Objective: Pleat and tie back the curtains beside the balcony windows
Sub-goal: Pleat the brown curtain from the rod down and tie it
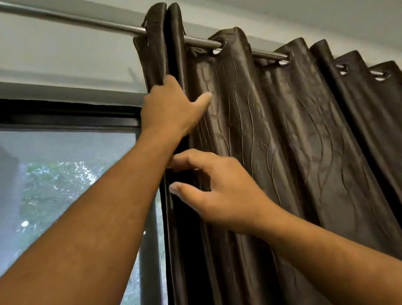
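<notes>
Leftmost, a dark-framed window (47, 178) with a mesh screen shows blurred green foliage outside. Above it a metal curtain rod (82, 19) slants down toward the right under the ceiling. Next comes the left hand (173, 106), raised high at the curtain's leading edge: its fingers (159, 84) are curled round the first gathered folds and the thumb lies straight against the front of the cloth, so the folds are clamped between them. Just below, the right hand (217, 192) reaches in with fingers apart and lightly bent, the tips touching the same dark fold; it holds nothing. The dark brown curtain (298, 136), satiny with a raised vine pattern, hangs by eyelets from the rod beside the window, two pleats pressed close at its left edge and looser waves running off to the right.
</notes>
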